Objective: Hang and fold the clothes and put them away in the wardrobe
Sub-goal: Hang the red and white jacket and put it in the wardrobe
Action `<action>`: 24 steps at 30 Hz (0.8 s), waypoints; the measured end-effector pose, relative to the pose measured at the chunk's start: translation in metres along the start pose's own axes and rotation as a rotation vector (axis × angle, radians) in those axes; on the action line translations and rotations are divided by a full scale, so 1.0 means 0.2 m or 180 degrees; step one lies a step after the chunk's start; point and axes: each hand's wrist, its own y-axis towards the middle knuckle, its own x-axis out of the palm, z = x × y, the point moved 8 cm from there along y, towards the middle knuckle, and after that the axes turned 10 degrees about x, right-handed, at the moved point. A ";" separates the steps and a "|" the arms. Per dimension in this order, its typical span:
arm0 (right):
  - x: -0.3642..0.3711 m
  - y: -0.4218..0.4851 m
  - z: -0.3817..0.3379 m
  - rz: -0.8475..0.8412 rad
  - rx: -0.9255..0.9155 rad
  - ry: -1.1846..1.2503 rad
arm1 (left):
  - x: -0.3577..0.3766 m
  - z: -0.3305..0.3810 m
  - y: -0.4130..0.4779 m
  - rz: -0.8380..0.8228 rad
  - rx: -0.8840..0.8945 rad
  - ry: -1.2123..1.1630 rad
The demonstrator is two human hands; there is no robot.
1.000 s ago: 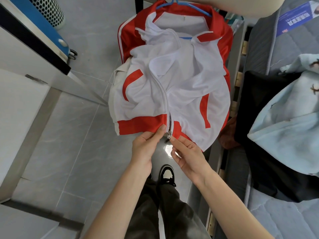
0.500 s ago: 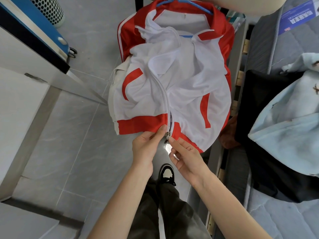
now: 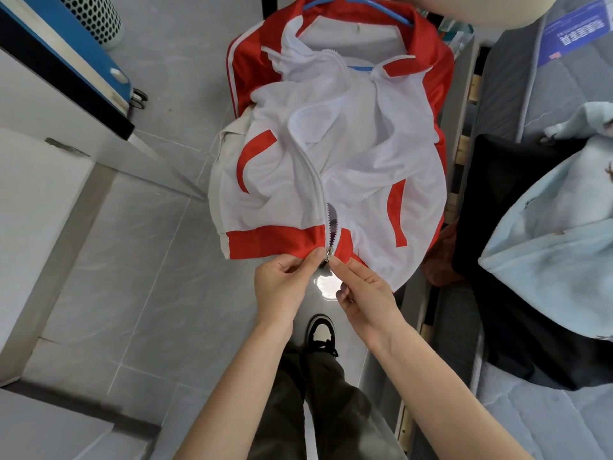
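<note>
One jacket (image 3: 331, 154), one hanger (image 3: 361, 68). One left hand (image 3: 285, 287) and one right hand (image 3: 365, 293), two together. One shoe (image 3: 321, 333), one bin (image 3: 94, 16), one booklet (image 3: 574, 38). On the bed (image 3: 517, 78), one blue garment (image 3: 557, 234) and one black garment (image 3: 504, 180).

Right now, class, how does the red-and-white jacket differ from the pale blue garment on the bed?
The jacket hangs on a blue hanger; the pale blue garment lies rumpled on the bed. The left hand and right hand pinch the jacket's hem; no hand touches the garment. Both are clothes.
</note>
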 end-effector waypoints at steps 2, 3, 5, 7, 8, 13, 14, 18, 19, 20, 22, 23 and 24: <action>0.00 0.00 -0.01 0.0029 -0.0036 -0.0128 | -0.01 0.01 0.01 -0.0045 0.0115 0.0115; 0.00 0.00 -0.02 0.0043 -0.0045 -0.0201 | -0.01 0.01 0.01 -0.0076 0.0149 0.0174; 0.00 0.00 -0.01 0.0095 -0.0056 -0.0274 | -0.01 0.01 0.02 -0.0199 0.0222 0.0345; 0.00 0.00 0.00 0.0076 -0.0032 -0.0202 | 0.00 0.00 0.03 -0.0287 0.0208 0.0445; 0.01 0.01 0.02 0.0027 0.0014 -0.0171 | -0.01 -0.02 0.04 -0.0274 0.0160 0.0450; 0.04 0.02 0.07 -0.0280 0.0414 -0.1026 | -0.05 -0.08 0.02 -0.0270 -0.0051 0.0221; 0.04 0.01 0.07 -0.0361 0.0451 -0.1289 | -0.06 -0.09 0.02 -0.0307 -0.0092 0.0196; 0.05 -0.02 0.06 -0.0432 0.0469 -0.2025 | -0.09 -0.12 0.06 -0.0495 -0.0184 0.0240; 0.05 -0.02 0.06 -0.0402 0.0514 -0.1973 | -0.09 -0.12 0.06 -0.0554 -0.0191 0.0271; 0.05 -0.02 0.06 -0.0387 0.0603 -0.1859 | -0.10 -0.13 0.07 -0.0601 -0.0214 0.0305; 0.05 -0.03 0.07 -0.0380 0.0833 -0.1660 | -0.11 -0.13 0.07 -0.0654 -0.0217 0.0308; 0.05 -0.03 0.07 -0.0331 0.0892 -0.1641 | -0.11 -0.12 0.07 -0.0680 -0.0196 0.0288; 0.05 -0.03 0.06 -0.0223 0.0858 -0.1730 | -0.11 -0.12 0.06 -0.0699 -0.0195 0.0278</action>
